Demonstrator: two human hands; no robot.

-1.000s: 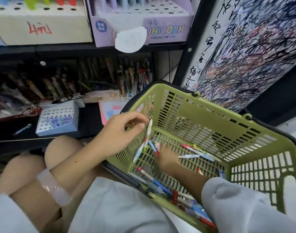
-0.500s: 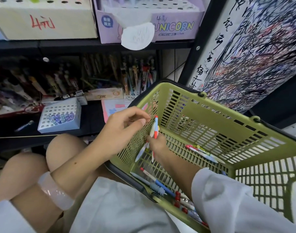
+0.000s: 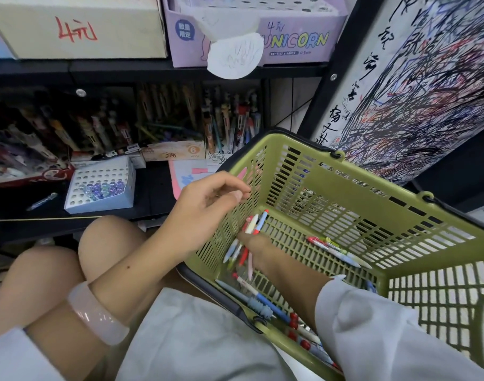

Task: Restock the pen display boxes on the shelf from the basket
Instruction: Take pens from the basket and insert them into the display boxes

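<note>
A small bunch of pens stands up out of the right hand, whose curled fingers grip them low inside the green basket, close to its near-left wall; their coloured caps rise above the fingertips and their lower ends fan out below the hand toward the basket floor. Beyond those fingers, further into the basket, two or three loose pens lie flat, and more lie along the near wall under the right sleeve. The left hand hovers just above and left of the held bunch, at the basket's rim, fingers loosely bent, thumb near the forefinger, holding nothing. Past its fingertips, on the dark shelf, sits a white display box with a grid of holes, a few purple-topped pens in its front row.
</note>
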